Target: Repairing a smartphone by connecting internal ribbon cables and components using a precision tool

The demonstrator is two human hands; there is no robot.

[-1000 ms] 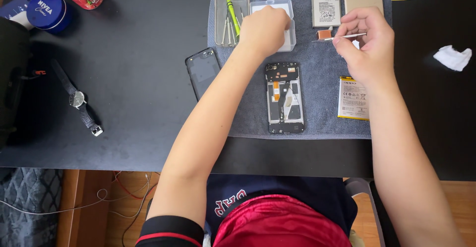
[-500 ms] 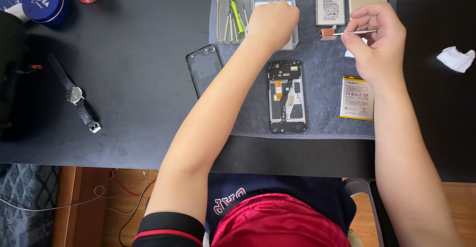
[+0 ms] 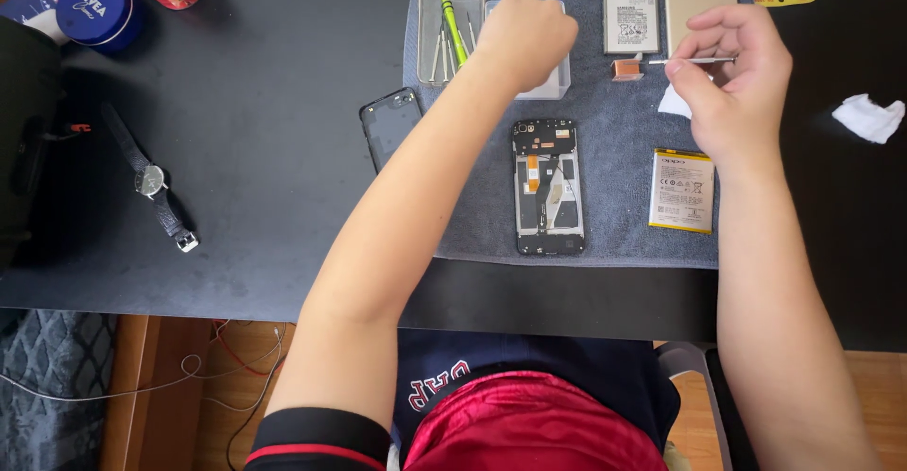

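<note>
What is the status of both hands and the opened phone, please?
Left hand fisted over clear tray. Right hand pinching thin metal tool. Opened phone on grey towel, untouched, nothing over it.

One head-worn camera looks almost straight down from above the seated person, close enough that both forearms fill the lower frame. It faces the black table (image 3: 236, 150) and the grey mat (image 3: 614, 206); the lap and wooden floor (image 3: 170, 386) show along the bottom edge.
</note>
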